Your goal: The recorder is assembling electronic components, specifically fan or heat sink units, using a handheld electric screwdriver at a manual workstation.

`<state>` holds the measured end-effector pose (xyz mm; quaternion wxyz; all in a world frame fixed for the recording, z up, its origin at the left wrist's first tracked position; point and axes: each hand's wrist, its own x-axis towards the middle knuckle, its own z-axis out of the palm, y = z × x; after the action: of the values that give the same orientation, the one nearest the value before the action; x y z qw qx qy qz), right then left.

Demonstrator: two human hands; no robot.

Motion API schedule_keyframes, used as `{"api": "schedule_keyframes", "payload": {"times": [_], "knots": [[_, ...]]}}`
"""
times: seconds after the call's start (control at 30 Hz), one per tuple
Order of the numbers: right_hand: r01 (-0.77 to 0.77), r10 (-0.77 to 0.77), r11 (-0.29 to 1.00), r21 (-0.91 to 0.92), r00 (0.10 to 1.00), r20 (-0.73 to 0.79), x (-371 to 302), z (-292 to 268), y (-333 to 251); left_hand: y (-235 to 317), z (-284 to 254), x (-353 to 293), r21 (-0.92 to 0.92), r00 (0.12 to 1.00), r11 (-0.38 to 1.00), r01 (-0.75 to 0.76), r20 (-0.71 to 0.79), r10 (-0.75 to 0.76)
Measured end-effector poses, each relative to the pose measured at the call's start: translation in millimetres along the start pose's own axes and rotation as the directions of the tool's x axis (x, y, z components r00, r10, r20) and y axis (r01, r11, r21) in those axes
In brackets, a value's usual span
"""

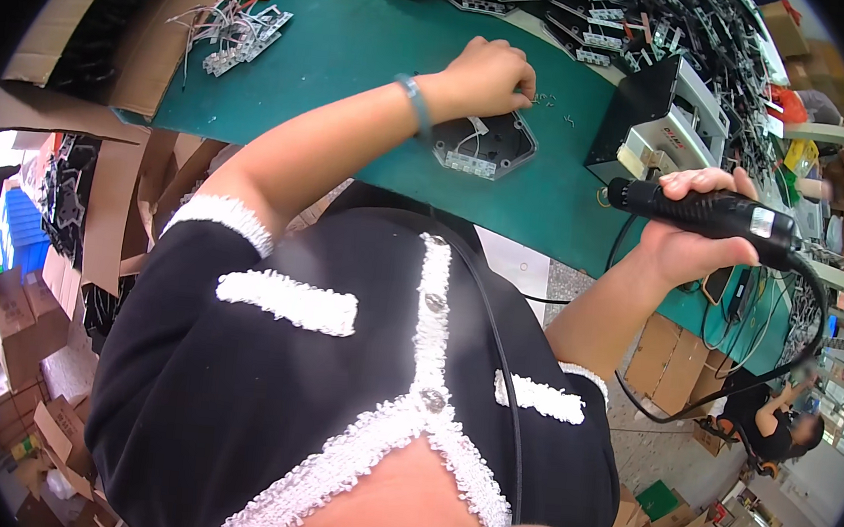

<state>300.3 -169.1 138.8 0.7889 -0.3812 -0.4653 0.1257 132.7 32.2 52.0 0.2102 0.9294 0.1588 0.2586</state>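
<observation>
My right hand [689,249] is wrapped around a black electric screwdriver [722,216], its tip end toward the left and its cord trailing from the back end. Just beyond that tip stands a black box-shaped machine with a pale metal front [659,134], perhaps a screw feeder. My left hand [491,73] rests on the green bench with its fingers curled closed; what they pinch, if anything, is hidden. Several small screws [546,101] lie beside its fingertips. Below my left wrist is a black angular plate [507,149] carrying a small white board and thin wires.
A big heap of black plates with white boards [604,18] covers the far right of the green bench [361,47]. Wired boards [246,32] lie at the far left. Black cable [806,347] loops by my right arm. Cardboard boxes [26,319] stand at left; another person [774,425] sits at right.
</observation>
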Motion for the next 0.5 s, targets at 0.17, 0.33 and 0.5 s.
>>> {"api": "schedule_keyframes", "payload": {"times": [0.17,0.33,0.5], "knots": [[-0.020,0.020,1.000,0.007,1.000,0.004,-18.0,-10.3,1.2,-2.9,14.3,23.9,0.344,0.928,0.935,0.081,0.317,-0.197],[-0.026,0.021,0.999,-0.044,0.995,-0.099,-21.1,-4.0,-6.7,-9.8,19.4,19.3,0.367,0.956,0.930,0.003,0.273,-0.110],[-0.009,0.007,1.000,-0.021,0.994,-0.109,-25.4,-4.6,-4.8,13.5,-39.6,-12.4,-0.332,0.996,0.940,0.077,-0.016,-0.087]]}}
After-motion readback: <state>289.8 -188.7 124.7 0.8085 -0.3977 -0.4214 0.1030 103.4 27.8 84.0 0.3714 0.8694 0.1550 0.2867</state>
